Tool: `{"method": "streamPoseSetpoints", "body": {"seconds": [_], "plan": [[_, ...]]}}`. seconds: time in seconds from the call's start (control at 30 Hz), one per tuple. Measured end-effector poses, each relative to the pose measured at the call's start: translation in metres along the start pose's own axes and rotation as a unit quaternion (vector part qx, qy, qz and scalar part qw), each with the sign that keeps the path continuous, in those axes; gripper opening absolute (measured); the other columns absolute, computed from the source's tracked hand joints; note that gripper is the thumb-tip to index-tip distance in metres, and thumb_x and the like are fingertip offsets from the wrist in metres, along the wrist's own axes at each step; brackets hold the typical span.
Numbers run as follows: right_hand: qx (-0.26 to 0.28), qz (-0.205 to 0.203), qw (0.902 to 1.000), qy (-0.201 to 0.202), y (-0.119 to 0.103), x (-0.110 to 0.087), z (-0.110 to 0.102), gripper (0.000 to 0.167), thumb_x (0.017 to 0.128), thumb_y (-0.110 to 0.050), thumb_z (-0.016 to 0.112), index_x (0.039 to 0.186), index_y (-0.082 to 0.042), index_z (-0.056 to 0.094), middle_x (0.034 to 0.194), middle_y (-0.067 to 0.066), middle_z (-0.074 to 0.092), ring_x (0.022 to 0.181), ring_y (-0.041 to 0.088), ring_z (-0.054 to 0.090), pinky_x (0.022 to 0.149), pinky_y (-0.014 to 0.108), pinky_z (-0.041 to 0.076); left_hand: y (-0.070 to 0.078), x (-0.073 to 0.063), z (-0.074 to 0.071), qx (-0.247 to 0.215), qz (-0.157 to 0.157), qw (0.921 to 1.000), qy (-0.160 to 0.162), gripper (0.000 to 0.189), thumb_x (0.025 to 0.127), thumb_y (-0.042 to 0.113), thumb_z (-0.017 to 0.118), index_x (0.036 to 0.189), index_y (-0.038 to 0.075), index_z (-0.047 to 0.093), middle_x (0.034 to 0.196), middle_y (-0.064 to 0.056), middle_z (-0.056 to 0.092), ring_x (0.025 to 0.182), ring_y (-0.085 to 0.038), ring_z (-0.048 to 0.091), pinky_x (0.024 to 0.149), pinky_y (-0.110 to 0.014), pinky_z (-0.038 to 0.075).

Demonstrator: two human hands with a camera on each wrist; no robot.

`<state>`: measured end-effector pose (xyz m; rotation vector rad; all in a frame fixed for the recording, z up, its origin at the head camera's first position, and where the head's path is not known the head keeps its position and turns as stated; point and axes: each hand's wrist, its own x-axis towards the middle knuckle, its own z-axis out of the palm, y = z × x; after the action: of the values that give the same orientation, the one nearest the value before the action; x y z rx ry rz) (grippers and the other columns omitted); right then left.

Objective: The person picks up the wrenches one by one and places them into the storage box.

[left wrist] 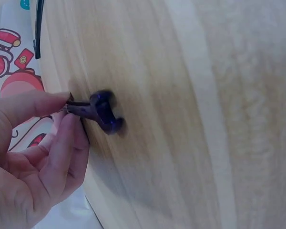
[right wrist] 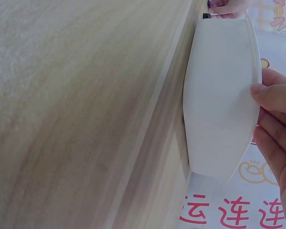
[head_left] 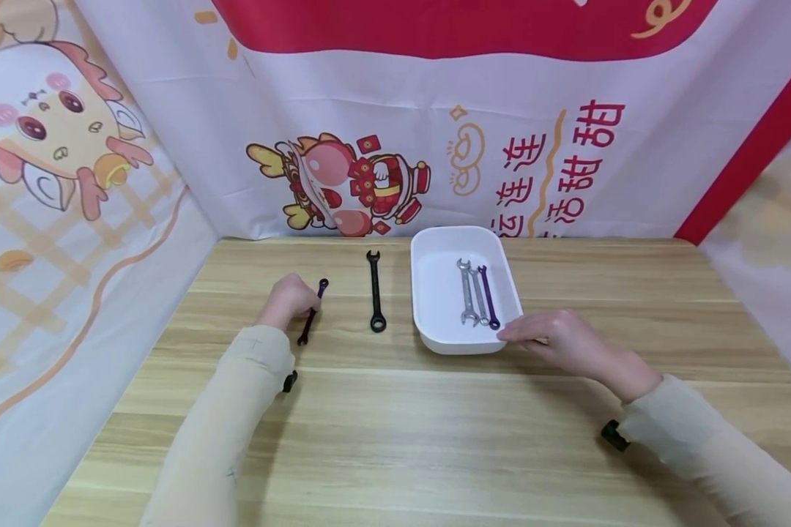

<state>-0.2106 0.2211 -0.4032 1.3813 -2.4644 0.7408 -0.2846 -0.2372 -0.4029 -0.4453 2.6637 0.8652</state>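
Note:
Between thumb and fingers, my left hand pinches a dark purple combination wrench at the left of the table. Its open-ended head points out past the fingertips in the left wrist view. My right hand grips the near right corner of a white plastic bin, thumb at the rim. Inside the bin lie two silver wrenches, one double open-ended and one thinner, beside a purple wrench. A black combination wrench rests on the table between the left hand and the bin.
The wood-grain table ends at the back against a printed cloth. Another patterned cloth hangs along the left side. The bin stands close to the table's back edge.

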Motion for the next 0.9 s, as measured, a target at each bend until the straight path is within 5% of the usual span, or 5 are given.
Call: {"method": "streamPoseSetpoints", "body": {"seconds": [0.3, 0.5, 0.7, 0.9], "plan": [[-0.005, 0.02, 0.9997, -0.013, 0.001, 0.0, -0.001, 0.034, 0.076, 0.009, 0.084, 0.105, -0.009, 0.082, 0.105, 0.002, 0.077, 0.096, 0.022, 0.075, 0.08, 0.037, 0.062, 0.002, -0.004, 0.002, 0.013, 0.022, 0.9995, 0.018, 0.015, 0.081, 0.005, 0.072, 0.089, -0.002, 0.061, 0.07, -0.007, 0.06, 0.062, -0.018, 0.057, 0.058, -0.027, 0.049], [0.0, 0.029, 0.9994, -0.019, -0.001, 0.0, -0.001, 0.035, 0.077, 0.009, 0.084, 0.106, -0.009, 0.081, 0.107, 0.002, 0.077, 0.098, 0.021, 0.074, 0.081, 0.037, 0.062, 0.004, -0.007, 0.007, 0.04, 0.054, 0.9966, 0.047, 0.027, 0.08, 0.01, 0.075, 0.095, -0.005, 0.058, 0.098, -0.02, 0.059, 0.085, -0.032, 0.056, 0.076, -0.039, 0.053], [-0.005, 0.013, 0.9999, -0.008, -0.001, 0.0, 0.0, 0.037, 0.075, 0.011, 0.084, 0.105, -0.009, 0.082, 0.105, 0.002, 0.077, 0.096, 0.022, 0.075, 0.079, 0.039, 0.062, 0.004, 0.0, 0.011, 0.084, 0.069, 0.9919, 0.067, 0.023, 0.077, 0.009, 0.076, 0.089, -0.005, 0.062, 0.103, -0.026, 0.065, 0.09, -0.036, 0.059, 0.089, -0.047, 0.054], [-0.003, 0.026, 0.9995, -0.016, 0.0, -0.001, -0.001, 0.035, 0.076, 0.009, 0.085, 0.106, -0.01, 0.081, 0.106, 0.002, 0.077, 0.098, 0.022, 0.074, 0.081, 0.037, 0.062, 0.005, 0.003, 0.011, 0.077, 0.063, 0.9933, 0.059, 0.029, 0.076, 0.006, 0.076, 0.098, -0.009, 0.065, 0.11, -0.029, 0.064, 0.093, -0.037, 0.059, 0.091, -0.046, 0.054]]}}
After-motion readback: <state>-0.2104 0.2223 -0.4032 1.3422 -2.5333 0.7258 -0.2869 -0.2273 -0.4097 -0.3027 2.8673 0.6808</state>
